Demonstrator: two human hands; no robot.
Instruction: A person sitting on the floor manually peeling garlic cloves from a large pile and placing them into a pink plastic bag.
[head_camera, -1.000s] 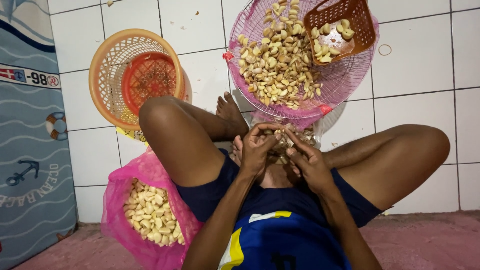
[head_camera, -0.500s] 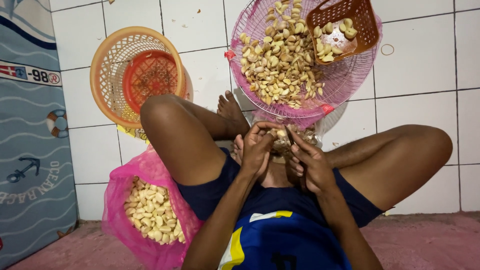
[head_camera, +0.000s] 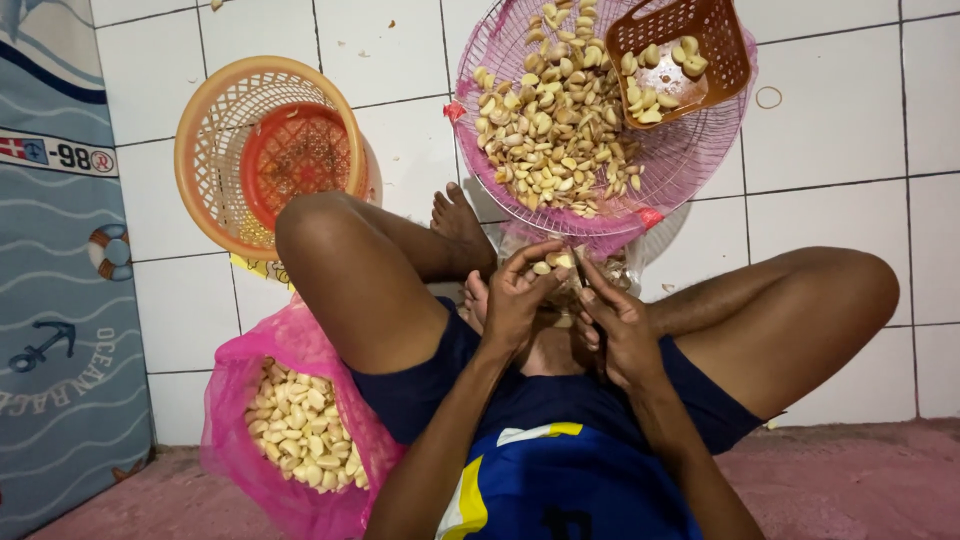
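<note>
Since the earlier frame, the hands have barely shifted and the view has hardly moved. The left hand (head_camera: 515, 300) pinches a pale garlic clove (head_camera: 543, 267) at its fingertips, and the right hand (head_camera: 620, 325) closes against it from the other side, over the crossed ankles. Just beyond sits a pink mesh tray (head_camera: 700, 160) heaped with cloves, an orange-brown basket (head_camera: 725, 60) resting in it. An orange basket (head_camera: 215, 150) stands to the left; a pink mesh sack (head_camera: 235, 400) of peeled cloves lies by the left thigh. A blue mat (head_camera: 60, 300) with a red-and-white lifebuoy and dark anchor lines the left edge.

Pink tray (head_camera: 690, 165) — top cut off; pink bag (head_camera: 235, 440) — bottom cropped.
</note>
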